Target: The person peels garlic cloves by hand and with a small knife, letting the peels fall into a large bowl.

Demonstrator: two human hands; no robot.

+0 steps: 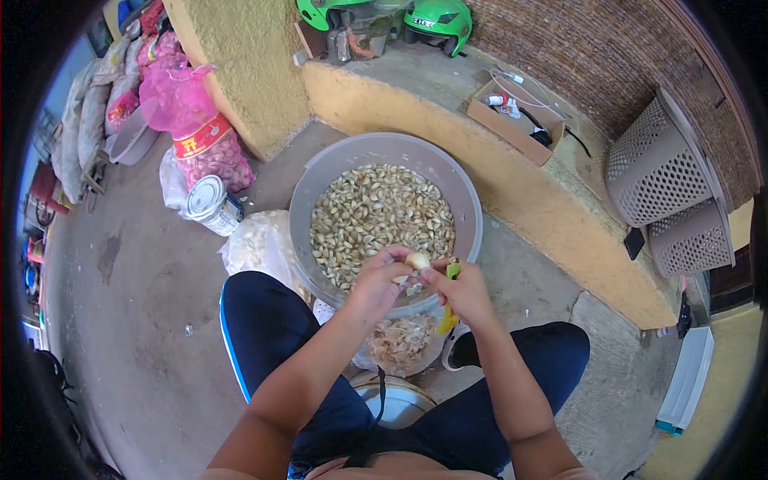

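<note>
Over the near edge of a large grey basin, my left hand pinches a pale garlic clove. My right hand is closed around a small knife with a yellow-green handle, its thumb against the clove; the blade cannot be made out. Many unpeeled garlic cloves fill the basin, apparently in water. Below my hands, a clear container holds papery garlic skins. Left of the basin lies a plastic bag of whitish cloves, partly behind my knee.
A can and pink net sacks of garlic stand at the left. Along the back runs a raised ledge with green helmets and a cardboard box. Perforated baskets lean at the right.
</note>
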